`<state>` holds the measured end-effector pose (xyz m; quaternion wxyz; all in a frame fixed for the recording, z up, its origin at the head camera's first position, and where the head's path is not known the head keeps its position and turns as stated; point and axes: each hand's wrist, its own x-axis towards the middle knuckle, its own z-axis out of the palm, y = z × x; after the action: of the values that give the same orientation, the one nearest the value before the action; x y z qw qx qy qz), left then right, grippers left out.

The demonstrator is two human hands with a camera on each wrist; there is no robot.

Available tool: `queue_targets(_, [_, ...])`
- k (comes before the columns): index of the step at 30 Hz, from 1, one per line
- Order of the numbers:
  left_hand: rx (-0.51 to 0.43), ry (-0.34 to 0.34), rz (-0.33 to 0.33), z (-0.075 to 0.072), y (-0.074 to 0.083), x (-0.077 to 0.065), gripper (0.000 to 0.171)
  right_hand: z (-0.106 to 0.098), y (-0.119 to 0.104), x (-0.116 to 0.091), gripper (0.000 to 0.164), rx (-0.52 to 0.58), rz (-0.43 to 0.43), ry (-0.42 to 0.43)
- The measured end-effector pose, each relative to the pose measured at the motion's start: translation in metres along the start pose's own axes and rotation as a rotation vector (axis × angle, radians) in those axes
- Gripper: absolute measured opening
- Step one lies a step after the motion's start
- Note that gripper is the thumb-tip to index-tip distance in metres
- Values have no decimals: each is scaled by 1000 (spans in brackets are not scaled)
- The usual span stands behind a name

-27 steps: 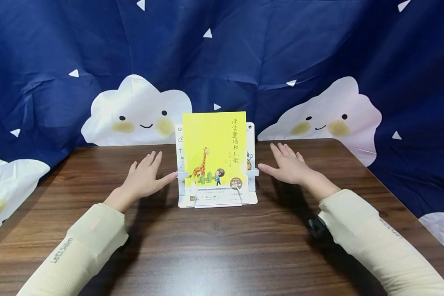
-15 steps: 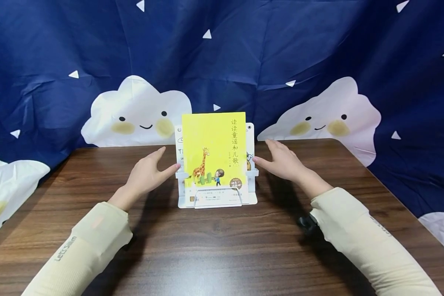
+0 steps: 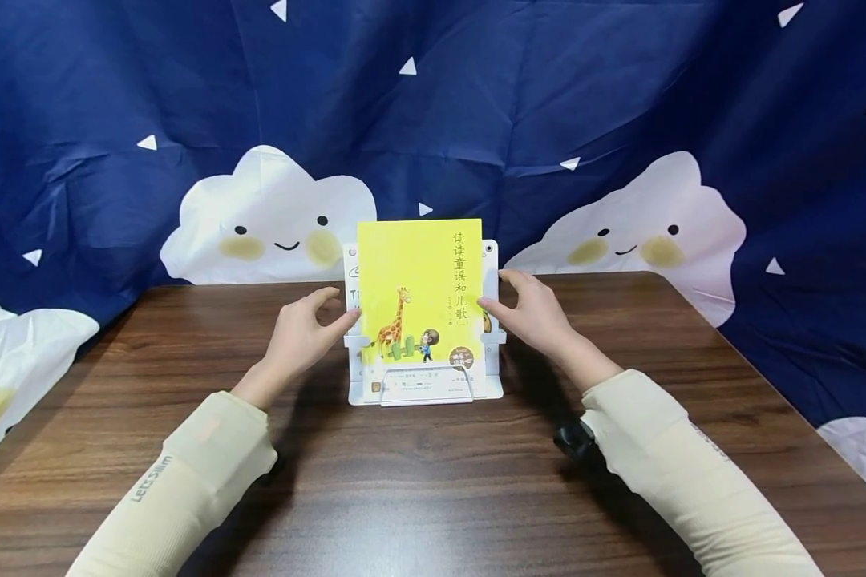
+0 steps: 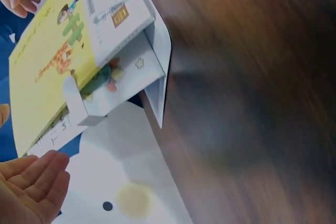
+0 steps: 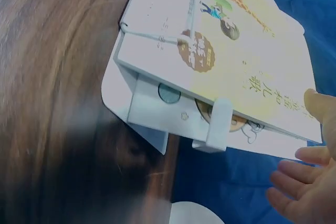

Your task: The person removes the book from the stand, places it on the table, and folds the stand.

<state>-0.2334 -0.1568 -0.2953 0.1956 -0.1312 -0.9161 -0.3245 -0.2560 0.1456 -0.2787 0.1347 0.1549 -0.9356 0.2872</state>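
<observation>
A yellow book (image 3: 420,260) with a giraffe and a child on its cover leans upright on a white book stand (image 3: 354,391). Side clips and a clear wire holder at the bottom front keep it there. My left hand (image 3: 297,335) is at the book's left side, thumb tip right at the cover's edge, fingers loosely bent beside the stand. On the other side is my right hand (image 3: 541,316), its thumb overlapping the right edge of the cover. In the right wrist view the fingers (image 5: 296,182) spread beyond the stand, behind the book's plane.
The stand rests on a dark wooden table (image 3: 418,489), toward its far edge. Behind hangs a blue curtain (image 3: 447,104) with white clouds and triangles. Beige sleeves (image 3: 216,457) cover both forearms, and a black wrist device (image 3: 574,439) shows under the right one.
Both hands have moved inward from either side of the stand to the book's edges, their fingers bending from a flatter spread. The book and stand have stayed put.
</observation>
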Motion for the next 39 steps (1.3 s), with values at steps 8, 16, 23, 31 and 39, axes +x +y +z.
queue_targets(8, [-120,-17,-16,14,3,0,47,14,-3,-1,48,174,19,57])
queue_targets(16, [-189,22,-69,23,7,0,39,26,-4,-4,40,305,64,103])
queue_targets(23, [-260,82,-115,30,4,0,30,35,-5,-5,35,396,136,152])
queue_targets(31, [-317,104,-165,36,1,2,22,42,-8,-5,27,517,279,211])
queue_targets(39, [-278,76,-232,39,2,6,20,47,-8,-1,20,510,340,248])
